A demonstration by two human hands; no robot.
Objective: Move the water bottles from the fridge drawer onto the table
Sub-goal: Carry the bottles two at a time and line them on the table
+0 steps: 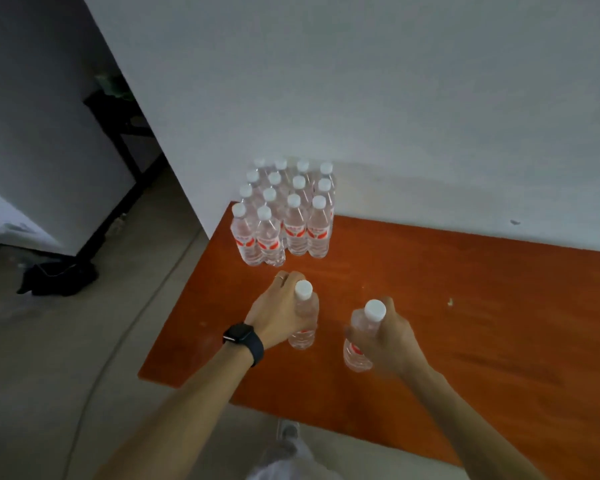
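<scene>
Each of my hands holds a clear water bottle with a white cap and a red label over the orange-brown table point(465, 306). My left hand point(274, 313), with a dark watch on the wrist, wraps around one bottle point(303, 327) held upright near the table's left part. My right hand point(392, 337) grips a second bottle point(359, 337), slightly tilted, to the right of the first. Whether either bottle touches the tabletop I cannot tell. A block of several like bottles point(284, 216) stands in rows at the table's far left corner against the wall.
A white wall runs behind the table. To the left lies grey floor with a dark object point(56, 278) and a black-framed stand point(118, 140) beside a white appliance point(21, 216). My shoe point(286, 434) shows below the table's near edge.
</scene>
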